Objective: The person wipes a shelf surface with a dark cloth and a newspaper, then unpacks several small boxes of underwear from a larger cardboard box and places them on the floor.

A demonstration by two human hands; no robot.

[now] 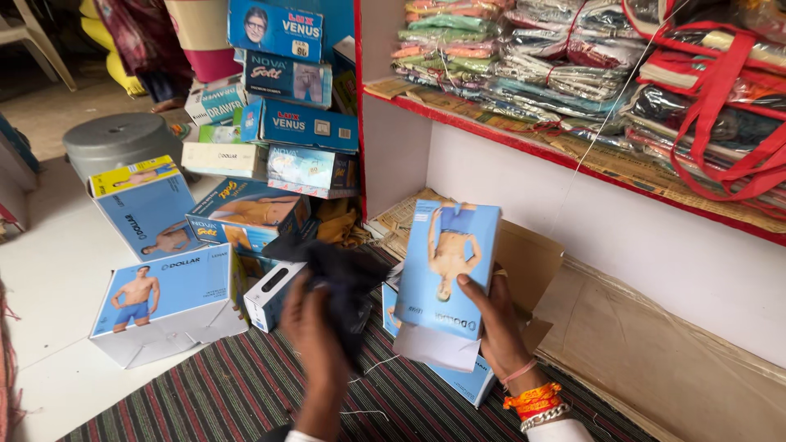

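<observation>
At the far left, a grey round stool (117, 141) is seen, with a pile of blue cardboard boxes (278, 123) stacked to its right. A large blue box (168, 303) lies on the white floor (49, 278) at the near left. A dark folded garment (344, 282) is clutched in the left hand (315, 340), blurred, over the striped mat (237, 393). Just right of it, a light blue box (449, 270) is held upright, pinched between thumb and fingers of the right hand (495, 327). Wrapped clothes (573, 57) are stacked on the red-edged shelf (524, 139) at the far right.
</observation>
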